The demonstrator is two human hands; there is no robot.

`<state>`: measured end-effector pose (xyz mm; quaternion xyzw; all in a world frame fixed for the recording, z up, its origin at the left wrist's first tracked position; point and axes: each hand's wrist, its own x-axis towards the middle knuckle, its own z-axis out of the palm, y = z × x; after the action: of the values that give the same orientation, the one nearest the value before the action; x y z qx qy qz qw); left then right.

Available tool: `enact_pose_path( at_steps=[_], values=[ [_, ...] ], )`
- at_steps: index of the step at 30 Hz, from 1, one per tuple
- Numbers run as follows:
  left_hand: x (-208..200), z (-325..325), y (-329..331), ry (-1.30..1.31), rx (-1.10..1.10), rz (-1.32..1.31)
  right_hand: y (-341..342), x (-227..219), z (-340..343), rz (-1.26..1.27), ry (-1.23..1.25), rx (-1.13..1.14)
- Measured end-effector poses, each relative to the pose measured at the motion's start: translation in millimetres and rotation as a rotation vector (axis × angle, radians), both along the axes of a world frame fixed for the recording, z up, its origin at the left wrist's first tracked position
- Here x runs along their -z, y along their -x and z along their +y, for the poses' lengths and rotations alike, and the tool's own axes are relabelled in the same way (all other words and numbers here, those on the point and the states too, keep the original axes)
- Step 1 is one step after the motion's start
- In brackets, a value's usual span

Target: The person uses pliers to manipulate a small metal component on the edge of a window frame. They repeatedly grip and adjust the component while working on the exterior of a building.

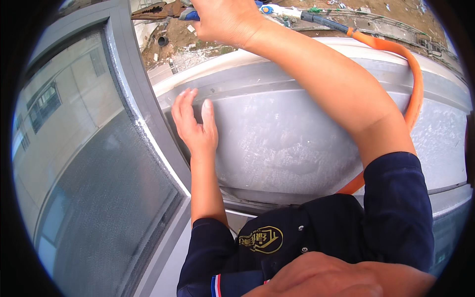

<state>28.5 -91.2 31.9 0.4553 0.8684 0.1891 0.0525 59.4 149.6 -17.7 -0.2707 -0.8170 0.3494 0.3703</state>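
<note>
My right hand (225, 22) is at the top of the view, stretched out beyond the sill, its fingers closed round a pair of pliers. The pliers (157, 11) have rusty serrated jaws pointing left, and a blue grip shows beside my fingers; the rest of the grip is hidden in the hand. My left hand (196, 121) hovers over the left end of the grey metal sill (292, 133), open, thumb and fingers apart, with nothing in it. Close to it on the left stands the grey window frame (131, 64).
An orange strap (415, 84) with a black sleeve curves round the right of my arm and passes behind it. A glass pane (99, 163) fills the left side. Far below, debris-strewn ground (203, 42) and a ladder-like metal frame (386, 34) lie outside.
</note>
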Motion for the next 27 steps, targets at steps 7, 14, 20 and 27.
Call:
enact_pose_path(
  at_steps=[7, 14, 20, 27],
  values=[
    [9, -90, -9, 0.199, 0.112, 0.162, 3, -2, -7, -0.077, 0.011, -0.032],
    [19, -99, -2, 0.126, 0.111, 0.138, 4, -1, -4, -0.019, -0.014, -0.018],
    [19, -99, -2, 0.133, 0.112, 0.158, -1, -12, -2, -0.011, 0.001, -0.032],
    [20, -99, -2, 0.139, 0.102, 0.155, 3, -2, -2, -0.153, -0.064, 0.002]
  ],
)
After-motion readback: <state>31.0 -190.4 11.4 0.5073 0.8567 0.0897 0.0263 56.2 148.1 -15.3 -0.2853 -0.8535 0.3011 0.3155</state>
